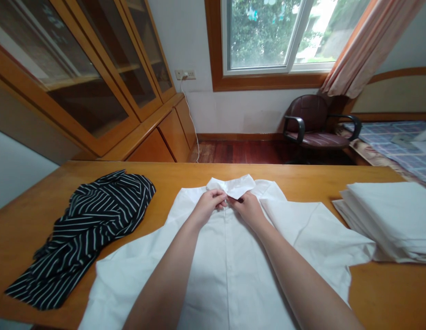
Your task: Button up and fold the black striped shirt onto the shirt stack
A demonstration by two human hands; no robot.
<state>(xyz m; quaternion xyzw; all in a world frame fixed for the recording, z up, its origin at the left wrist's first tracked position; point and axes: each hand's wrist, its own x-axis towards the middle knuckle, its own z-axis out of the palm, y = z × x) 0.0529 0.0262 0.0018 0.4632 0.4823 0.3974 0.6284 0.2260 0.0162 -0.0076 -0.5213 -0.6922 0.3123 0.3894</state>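
A white short-sleeved shirt (213, 266) lies spread on the wooden table, front side up, its collar (238, 185) at the far end. Just below the collar, my left hand (213, 201) pinches the front placket near the neck. Close beside it, my right hand (247, 206) grips the fabric under the right side of the collar, its fingertips partly tucked beneath. Both hands almost meet at the top of the button line. Whether a button sits between the fingers is too small to see.
A crumpled black-and-white striped garment (96, 220) lies at the left of the table (388, 293). Folded white cloths (391, 215) are stacked at the right. Beyond the far edge stand a maroon armchair (312, 119), a bed (401, 142) and a glass-doored cabinet (137, 110).
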